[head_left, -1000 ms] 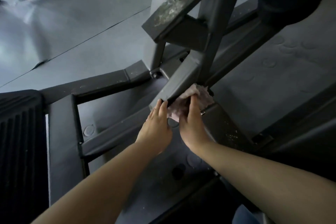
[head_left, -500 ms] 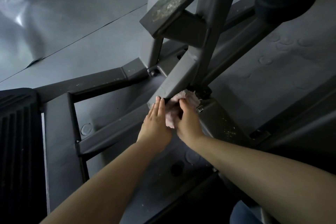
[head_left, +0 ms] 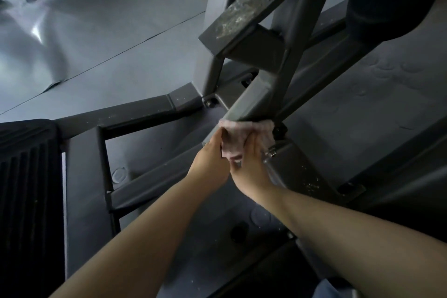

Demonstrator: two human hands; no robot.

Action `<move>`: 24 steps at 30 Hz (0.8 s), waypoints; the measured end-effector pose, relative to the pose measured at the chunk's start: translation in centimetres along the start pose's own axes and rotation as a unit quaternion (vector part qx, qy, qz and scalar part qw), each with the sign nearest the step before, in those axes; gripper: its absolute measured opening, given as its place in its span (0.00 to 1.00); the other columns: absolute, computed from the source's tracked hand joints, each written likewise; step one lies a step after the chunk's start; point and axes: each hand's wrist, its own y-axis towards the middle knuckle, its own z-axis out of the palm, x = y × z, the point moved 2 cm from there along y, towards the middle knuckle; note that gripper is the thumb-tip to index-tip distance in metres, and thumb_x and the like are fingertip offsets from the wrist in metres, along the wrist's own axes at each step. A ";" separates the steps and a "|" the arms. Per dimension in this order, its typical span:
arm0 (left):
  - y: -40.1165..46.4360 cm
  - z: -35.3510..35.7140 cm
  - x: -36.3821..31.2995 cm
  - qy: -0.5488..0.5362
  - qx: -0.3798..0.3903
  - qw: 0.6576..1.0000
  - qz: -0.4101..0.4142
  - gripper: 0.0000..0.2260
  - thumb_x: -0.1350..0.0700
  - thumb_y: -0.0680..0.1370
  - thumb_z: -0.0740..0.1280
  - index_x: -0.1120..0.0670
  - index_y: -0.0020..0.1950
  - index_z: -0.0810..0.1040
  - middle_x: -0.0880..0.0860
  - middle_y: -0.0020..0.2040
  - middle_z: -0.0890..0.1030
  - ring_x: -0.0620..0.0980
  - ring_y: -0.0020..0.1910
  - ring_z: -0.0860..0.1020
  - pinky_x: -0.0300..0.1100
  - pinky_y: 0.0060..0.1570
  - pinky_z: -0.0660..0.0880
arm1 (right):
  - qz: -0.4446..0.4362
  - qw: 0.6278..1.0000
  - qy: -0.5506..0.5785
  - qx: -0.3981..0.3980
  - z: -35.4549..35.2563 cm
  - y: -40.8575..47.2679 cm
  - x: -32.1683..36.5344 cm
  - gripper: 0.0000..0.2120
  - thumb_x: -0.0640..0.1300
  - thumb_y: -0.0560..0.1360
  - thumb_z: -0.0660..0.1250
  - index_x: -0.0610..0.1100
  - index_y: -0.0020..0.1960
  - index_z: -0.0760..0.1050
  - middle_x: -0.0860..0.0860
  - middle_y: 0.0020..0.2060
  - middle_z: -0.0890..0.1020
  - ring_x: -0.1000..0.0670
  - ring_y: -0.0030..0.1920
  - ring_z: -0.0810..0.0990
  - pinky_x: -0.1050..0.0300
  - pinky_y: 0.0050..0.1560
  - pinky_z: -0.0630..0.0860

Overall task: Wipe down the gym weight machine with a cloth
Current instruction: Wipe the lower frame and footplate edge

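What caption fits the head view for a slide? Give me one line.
Both hands, left and right, hold a pink cloth against the lower end of a grey machine frame bar.

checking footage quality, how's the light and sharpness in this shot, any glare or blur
Head view: dim and bluish overall; a soft glare patch on the floor at upper left; the pink cloth and both hands, left hand and right hand, are slightly soft; wide-angle lens bends the machine frame bars.
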 end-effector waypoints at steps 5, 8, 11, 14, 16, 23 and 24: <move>-0.6 -1.6 -1.2 0.017 -0.030 0.999 0.039 0.34 0.65 0.78 0.58 0.48 0.78 0.45 0.50 0.74 0.63 0.53 0.64 0.71 0.37 0.48 0.66 | 0.038 0.979 0.199 -0.027 -1.4 2.2 1.3 0.41 0.42 0.78 0.64 0.48 0.78 0.37 0.43 0.77 0.48 0.52 0.75 0.53 0.63 0.70 0.53; -1.2 -3.7 -2.6 0.018 -0.112 0.991 0.068 0.39 0.69 0.76 0.58 0.48 0.77 0.39 0.48 0.78 0.50 0.50 0.73 0.60 0.31 0.49 0.62 | -0.046 0.973 0.171 -0.150 -3.2 4.6 2.2 0.41 0.44 0.78 0.63 0.39 0.76 0.35 0.36 0.75 0.41 0.53 0.74 0.41 0.66 0.73 0.41; -2.2 -5.9 -5.2 0.031 -0.219 0.959 0.174 0.40 0.72 0.74 0.58 0.51 0.76 0.37 0.52 0.78 0.44 0.44 0.75 0.49 0.22 0.62 0.51 | -0.011 0.985 0.105 -0.139 -3.1 5.1 1.0 0.44 0.40 0.76 0.67 0.34 0.74 0.35 0.35 0.75 0.40 0.49 0.75 0.44 0.71 0.71 0.43; -2.9 -7.4 -7.6 0.106 -0.284 0.915 0.267 0.37 0.72 0.72 0.58 0.55 0.77 0.45 0.56 0.78 0.46 0.47 0.76 0.45 0.34 0.71 0.44 | 0.060 0.985 0.158 -0.044 -1.4 4.1 0.0 0.50 0.49 0.74 0.68 0.41 0.76 0.32 0.40 0.77 0.45 0.45 0.76 0.52 0.57 0.74 0.57; -2.9 -7.5 -8.7 0.173 -0.255 0.911 0.274 0.36 0.71 0.73 0.58 0.56 0.77 0.48 0.54 0.78 0.49 0.48 0.76 0.45 0.40 0.73 0.42 | 0.040 0.983 0.160 -0.076 -2.1 4.4 0.4 0.46 0.47 0.75 0.67 0.39 0.77 0.36 0.44 0.76 0.47 0.47 0.75 0.52 0.55 0.74 0.56; -3.0 -8.7 -9.6 0.172 -0.235 0.923 0.251 0.38 0.72 0.67 0.58 0.55 0.77 0.56 0.51 0.77 0.57 0.47 0.76 0.55 0.35 0.71 0.41 | -0.121 0.962 0.027 -0.243 -8.4 8.0 6.0 0.37 0.46 0.77 0.60 0.34 0.75 0.42 0.32 0.74 0.46 0.34 0.75 0.48 0.32 0.71 0.55; -3.1 -8.8 -9.6 0.168 -0.235 0.925 0.246 0.38 0.72 0.67 0.58 0.55 0.77 0.56 0.50 0.77 0.57 0.46 0.75 0.56 0.34 0.71 0.40 | -0.126 0.964 0.018 -0.233 -8.1 7.8 5.7 0.38 0.46 0.77 0.61 0.34 0.75 0.41 0.32 0.75 0.45 0.33 0.75 0.48 0.31 0.70 0.56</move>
